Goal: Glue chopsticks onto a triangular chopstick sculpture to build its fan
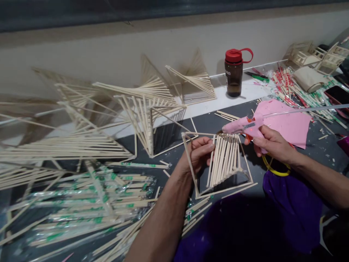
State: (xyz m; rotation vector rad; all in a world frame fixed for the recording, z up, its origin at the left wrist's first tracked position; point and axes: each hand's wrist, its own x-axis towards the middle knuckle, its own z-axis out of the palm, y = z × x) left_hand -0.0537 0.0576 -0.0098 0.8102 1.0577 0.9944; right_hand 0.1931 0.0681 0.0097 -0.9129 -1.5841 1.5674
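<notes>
One bottle point(233, 74), red cap, dark inside, contents can't tell, stands well beyond R hand point(268, 143). L hand point(197, 154) pinches the stick frame point(218, 163): thin pale wooden sticks, square outline w/ slanted fan of sticks inside, held betw. both hands. R hand is curled round a pink glue gun point(244, 125); long axis roughly level, nozzle pointing left at frame's top edge. Pink sheet point(289, 123) just behind R hand.

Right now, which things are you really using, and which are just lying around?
In use:
- left hand holding the stick frame
- right hand holding the pink glue gun, nozzle at the frame's top

Lying about:
- finished stick shapes
- brown bottle with red lid
- pink sheet
- wrapped sticks
- yellow ring
</notes>
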